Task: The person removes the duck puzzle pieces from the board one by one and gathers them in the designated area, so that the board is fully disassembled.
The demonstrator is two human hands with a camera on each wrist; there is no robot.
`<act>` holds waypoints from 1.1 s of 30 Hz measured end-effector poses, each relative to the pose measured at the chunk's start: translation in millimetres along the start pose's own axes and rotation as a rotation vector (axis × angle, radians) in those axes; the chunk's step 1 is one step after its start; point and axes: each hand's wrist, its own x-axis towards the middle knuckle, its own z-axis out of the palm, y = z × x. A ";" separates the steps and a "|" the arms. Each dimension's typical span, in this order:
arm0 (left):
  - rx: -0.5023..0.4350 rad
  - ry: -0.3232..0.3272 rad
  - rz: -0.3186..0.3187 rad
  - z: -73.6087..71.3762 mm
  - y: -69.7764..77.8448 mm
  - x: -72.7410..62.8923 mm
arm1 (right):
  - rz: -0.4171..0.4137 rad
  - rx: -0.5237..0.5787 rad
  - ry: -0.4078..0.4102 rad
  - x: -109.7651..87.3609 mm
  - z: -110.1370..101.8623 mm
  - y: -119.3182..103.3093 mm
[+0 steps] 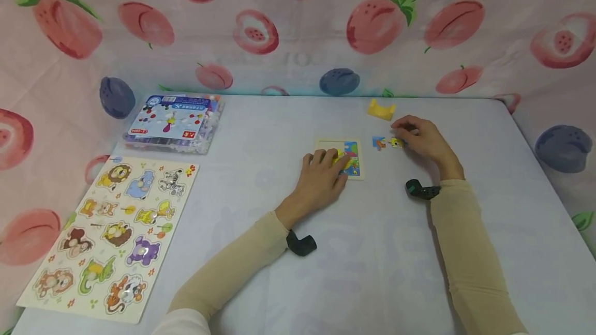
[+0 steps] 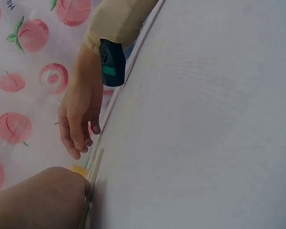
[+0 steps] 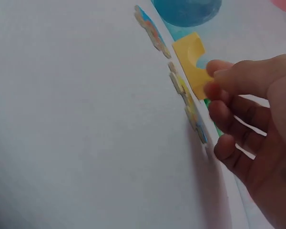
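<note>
in the frame's middle, the left hand [image 1: 320,177] rests spread, ungripping fingers on the puzzle board [image 1: 362,162]; right of center, the right hand [image 1: 426,143], loosely bent, empty, hovers by puzzle pieces [image 1: 378,142] below a yellow block [image 1: 382,111].

Puzzle tray [image 1: 361,172]: pale cream frame
Puzzle picture [image 1: 352,165]: blue, green, red-pink and yellow patches
Left loose piece [image 1: 377,141]: blue with orange-brown, tan edge
Right loose piece [image 1: 395,142]: yellow with dark marks, tan edge
Curved piece [image 1: 381,111]: plain yellow
Animal board [image 1: 88,307]: cream; purple hippo [image 1: 143,250], black-and-white zebra [image 1: 172,182], green-and-yellow crocodile [image 1: 95,274], small red flowers
Box [image 1: 168,120]: clear; label dark blue over light blue, red tags
Tabletop [image 1: 372,273]: white
Backdrop [image 1: 302,25]: pale pink, printed red-pink peaches, green leaves, blue-purple plums
Sleeves [image 1: 242,252]: plain beige
Left cuff [image 1: 183,323]: white
Wrist devices [image 1: 301,245]: black; right one, green patch
</note>
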 end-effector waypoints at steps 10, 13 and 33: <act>-0.034 0.045 0.047 0.4 -6.4 -6.3 | -0.143 0.065 -0.026 5.0 18.3 -13.7; -0.057 0.053 0.052 0.1 -9.0 -8.1 | -0.146 0.076 -0.053 6.2 23.2 -21.4; -0.040 0.033 0.092 -1.8 -13.3 -14.7 | -0.359 0.054 -0.223 7.6 52.0 -54.3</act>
